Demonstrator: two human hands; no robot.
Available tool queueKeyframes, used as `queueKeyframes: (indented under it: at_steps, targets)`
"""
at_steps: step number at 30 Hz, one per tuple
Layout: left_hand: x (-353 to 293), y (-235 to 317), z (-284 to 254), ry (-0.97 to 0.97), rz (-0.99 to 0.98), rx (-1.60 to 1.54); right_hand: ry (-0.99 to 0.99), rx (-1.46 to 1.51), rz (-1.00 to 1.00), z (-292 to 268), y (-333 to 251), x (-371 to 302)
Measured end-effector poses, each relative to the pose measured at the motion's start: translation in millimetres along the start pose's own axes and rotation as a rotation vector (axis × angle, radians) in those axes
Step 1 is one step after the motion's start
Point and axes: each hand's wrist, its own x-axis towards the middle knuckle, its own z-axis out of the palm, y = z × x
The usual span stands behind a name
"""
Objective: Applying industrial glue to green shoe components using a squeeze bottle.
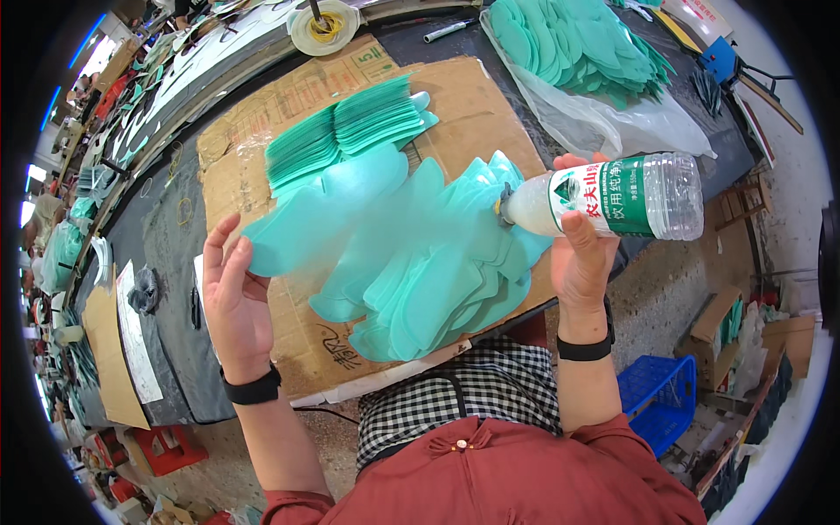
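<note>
My left hand (234, 293) pinches the edge of a teal insole-shaped sheet (302, 229), raised over the cardboard. In my right hand (584, 262) is a clear plastic bottle (674, 197) with a white and green label, lying nearly level. Its neck points left, ending in a dark and yellowish fitting (505, 206). Whitish contents show near the neck. A pale haze blurs the sheets between the hands. Below spreads a loose, overlapping heap of teal insole-shaped sheets (446, 289). Behind it, more sheets stand in a tightly fanned stack (341, 127).
Brown cardboard (472, 96) covers the black table (179, 306). Another teal pile (573, 44) lies on a clear plastic bag (626, 127) at the far right. A tape roll (324, 31) sits at the back. Beside my right arm, a blue plastic crate (656, 398) stands low down.
</note>
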Motion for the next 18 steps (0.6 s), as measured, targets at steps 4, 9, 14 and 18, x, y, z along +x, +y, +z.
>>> queueKeyframes:
  at_steps: [4, 9, 14, 18]
  targets:
    - [23.5, -11.5, -12.5, 0.145, 0.104, 0.528, 0.003, -0.017, -0.007, -1.3, -0.3, 1.0]
    - [10.6, -10.5, -27.3, 0.254, 0.323, 0.844, 0.002, -0.019, -0.007, -3.4, 2.4, 0.4]
    - [-25.1, 25.5, -20.9, 0.136, 0.033, 0.117, -0.006, -0.012, -0.047, -6.2, 5.0, 6.1]
    - [-59.1, 32.6, 1.1, 0.056, -0.041, -0.059, 0.080, 0.000, -0.114, -9.9, -11.7, 22.1]
